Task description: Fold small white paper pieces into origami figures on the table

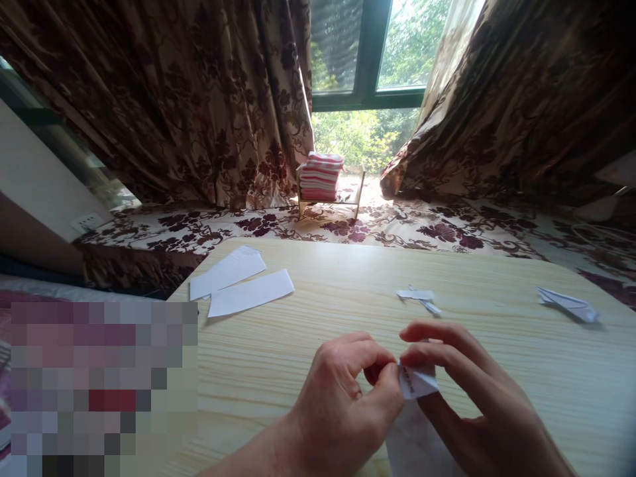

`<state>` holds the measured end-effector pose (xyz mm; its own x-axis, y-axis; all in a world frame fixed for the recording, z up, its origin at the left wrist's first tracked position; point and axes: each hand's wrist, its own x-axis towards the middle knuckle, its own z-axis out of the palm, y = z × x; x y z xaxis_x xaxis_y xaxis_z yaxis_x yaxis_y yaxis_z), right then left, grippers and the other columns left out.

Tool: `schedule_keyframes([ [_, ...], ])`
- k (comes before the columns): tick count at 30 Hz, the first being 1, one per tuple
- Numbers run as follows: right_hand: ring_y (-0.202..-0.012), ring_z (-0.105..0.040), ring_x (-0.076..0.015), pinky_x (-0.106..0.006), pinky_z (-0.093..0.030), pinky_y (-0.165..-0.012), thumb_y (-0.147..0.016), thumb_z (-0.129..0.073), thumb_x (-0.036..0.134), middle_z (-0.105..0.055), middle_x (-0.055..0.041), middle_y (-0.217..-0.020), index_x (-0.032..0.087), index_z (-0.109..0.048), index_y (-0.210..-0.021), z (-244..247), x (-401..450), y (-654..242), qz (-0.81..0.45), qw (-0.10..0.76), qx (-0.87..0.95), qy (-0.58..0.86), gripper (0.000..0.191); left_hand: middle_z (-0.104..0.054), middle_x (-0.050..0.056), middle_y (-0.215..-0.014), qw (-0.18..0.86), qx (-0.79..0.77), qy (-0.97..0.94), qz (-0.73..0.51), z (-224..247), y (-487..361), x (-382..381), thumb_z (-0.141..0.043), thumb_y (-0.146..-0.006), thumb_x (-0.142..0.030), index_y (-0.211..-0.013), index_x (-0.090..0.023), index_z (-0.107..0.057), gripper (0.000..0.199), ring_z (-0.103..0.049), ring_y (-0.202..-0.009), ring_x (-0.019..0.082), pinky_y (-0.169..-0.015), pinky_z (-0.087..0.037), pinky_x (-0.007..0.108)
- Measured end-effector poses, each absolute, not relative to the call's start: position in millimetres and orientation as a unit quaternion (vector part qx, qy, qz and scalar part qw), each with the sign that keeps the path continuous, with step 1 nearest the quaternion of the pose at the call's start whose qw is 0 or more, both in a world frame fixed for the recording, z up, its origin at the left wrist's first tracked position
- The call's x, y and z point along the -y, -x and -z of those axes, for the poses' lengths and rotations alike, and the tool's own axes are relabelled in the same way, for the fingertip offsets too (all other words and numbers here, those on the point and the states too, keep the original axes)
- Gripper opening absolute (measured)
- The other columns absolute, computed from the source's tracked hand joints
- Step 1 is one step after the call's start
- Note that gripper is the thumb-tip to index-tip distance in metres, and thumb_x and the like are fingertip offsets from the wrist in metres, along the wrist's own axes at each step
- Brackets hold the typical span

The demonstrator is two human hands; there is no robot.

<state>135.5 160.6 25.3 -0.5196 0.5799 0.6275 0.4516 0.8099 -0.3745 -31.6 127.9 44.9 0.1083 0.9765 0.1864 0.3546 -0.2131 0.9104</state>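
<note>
Between my two hands is a strip of white paper (pixel 415 434), its far end folded over into a small flap with printed marks. My left hand (pixel 350 391) pinches the flap's left edge between thumb and forefinger. On the other side, my right hand (pixel 472 391) has its fingers bent over the flap and its thumb beneath, closed on the paper. The strip's near end runs out of the picture at the bottom.
Two flat paper strips (pixel 251 293) lie at the table's (pixel 338 278) far left. Small folded paper pieces (pixel 417 295) lie ahead, and a folded paper (pixel 569 305) lies far right. Striped cloths (pixel 322 177) are stacked on a small rack by the window. A blurred patch covers the lower left.
</note>
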Motion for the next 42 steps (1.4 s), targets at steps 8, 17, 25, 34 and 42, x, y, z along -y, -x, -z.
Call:
schedule_keyframes([
  [8,-0.087,-0.061,-0.0197,-0.030,-0.053,-0.068,-0.080,-0.055,0.009,-0.057,-0.0093,-0.106,0.023,-0.060,-0.091,-24.7,-159.2,-137.3,-0.067,0.402,0.863,0.298,0.018,-0.058,0.000,-0.063,0.403,-0.521,-0.623,-0.422,-47.0,30.3,-128.4,-0.054,-0.078,-0.013,-0.061,-0.015,-0.061,0.019,-0.055,-0.064,0.012,-0.063,-0.042,0.021],
  [17,-0.093,-0.059,-0.0227,-0.032,-0.052,-0.070,-0.079,-0.058,0.010,-0.057,-0.0092,-0.108,0.024,-0.062,-0.091,-27.7,-162.4,-139.4,-0.027,0.382,0.881,0.280,0.019,-0.056,0.001,-0.062,0.382,-0.507,-0.652,-0.415,-44.9,34.1,-128.8,-0.050,-0.082,-0.016,-0.059,-0.015,-0.058,0.025,-0.054,-0.063,0.013,-0.060,-0.040,0.023],
  [25,-0.092,-0.059,-0.0214,-0.033,-0.051,-0.073,-0.081,-0.056,0.009,-0.058,-0.0080,-0.104,0.024,-0.060,-0.090,-24.3,-160.6,-138.3,-0.047,0.406,0.867,0.286,0.018,-0.053,0.000,-0.061,0.379,-0.509,-0.657,-0.406,-47.4,33.3,-126.9,-0.049,-0.081,-0.017,-0.056,-0.015,-0.056,0.026,-0.052,-0.061,0.012,-0.061,-0.039,0.024],
  [34,-0.086,-0.067,-0.0186,-0.028,-0.058,-0.069,-0.085,-0.059,0.032,-0.066,-0.0042,-0.096,0.027,-0.048,-0.118,-18.9,-159.7,-136.4,-0.299,0.400,0.760,0.416,0.035,-0.051,-0.001,-0.057,0.573,-0.507,-0.502,-0.404,-45.5,36.2,-134.7,-0.049,-0.076,-0.022,-0.062,-0.013,-0.060,0.020,-0.044,-0.055,0.010,-0.053,-0.036,0.022],
  [42,-0.070,-0.067,-0.0155,-0.021,-0.056,-0.058,-0.082,-0.062,0.034,-0.067,-0.0011,-0.077,0.024,-0.056,-0.108,-23.9,-156.7,-133.7,-0.451,0.402,0.679,0.417,0.029,-0.058,0.001,-0.062,0.497,-0.531,-0.555,-0.404,-46.2,32.4,-133.0,-0.052,-0.077,-0.021,-0.064,-0.013,-0.063,0.019,-0.050,-0.062,0.012,-0.059,-0.039,0.022],
])
